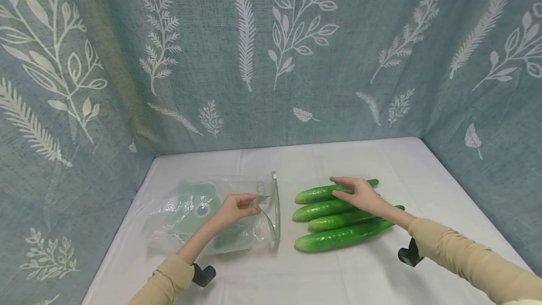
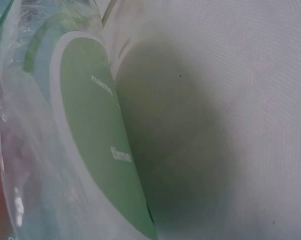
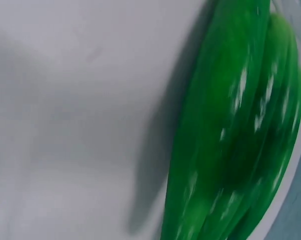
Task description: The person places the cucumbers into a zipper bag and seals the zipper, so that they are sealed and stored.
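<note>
A clear zip bag (image 1: 237,244) with a green zip edge and pale green print lies at the left of the table. My left hand (image 1: 238,210) pinches the green lip of its mouth, which gapes toward the right. In the left wrist view the bag's green label (image 2: 95,120) carries the words "name" and "time". Several green cucumbers (image 1: 334,241) lie side by side at the right of the bag. Over the farther ones is my right hand (image 1: 360,194), thumb and fingers spread apart. Glossy cucumbers (image 3: 215,125) fill much of the right wrist view, the hand itself out of sight there.
A white cloth (image 1: 309,276) covers the table. Blue-green curtains (image 1: 271,121) with white leaf prints stand close behind and along both sides. Each wrist bears a dark camera mount (image 1: 204,275) below the sleeve cuff.
</note>
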### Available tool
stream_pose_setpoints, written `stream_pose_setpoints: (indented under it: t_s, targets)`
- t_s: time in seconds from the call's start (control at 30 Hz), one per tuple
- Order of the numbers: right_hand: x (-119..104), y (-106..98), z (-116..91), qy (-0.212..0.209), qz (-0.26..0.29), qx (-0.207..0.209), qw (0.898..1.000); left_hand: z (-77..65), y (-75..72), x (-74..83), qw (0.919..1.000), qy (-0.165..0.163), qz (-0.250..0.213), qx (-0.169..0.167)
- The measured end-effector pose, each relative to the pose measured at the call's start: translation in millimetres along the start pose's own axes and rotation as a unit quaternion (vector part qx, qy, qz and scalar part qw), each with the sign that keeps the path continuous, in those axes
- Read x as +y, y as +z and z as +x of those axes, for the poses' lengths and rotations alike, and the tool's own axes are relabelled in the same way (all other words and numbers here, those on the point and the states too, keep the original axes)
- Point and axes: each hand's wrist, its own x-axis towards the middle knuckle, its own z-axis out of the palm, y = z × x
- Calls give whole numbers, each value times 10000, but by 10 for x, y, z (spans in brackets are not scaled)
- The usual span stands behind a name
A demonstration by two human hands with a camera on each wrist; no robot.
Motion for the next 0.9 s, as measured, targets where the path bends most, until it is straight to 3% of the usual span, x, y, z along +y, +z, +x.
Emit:
stream_pose_setpoints:
  t_s: [0.5, 0.9]
  targets:
    - [507, -462, 4, 828, -586, 324, 9943, 0, -12, -11, 10000, 63, -11, -23]
    - [753, -545, -113, 1396, -1123, 256, 9835, -13, -5, 2, 10000, 30, 64, 19]
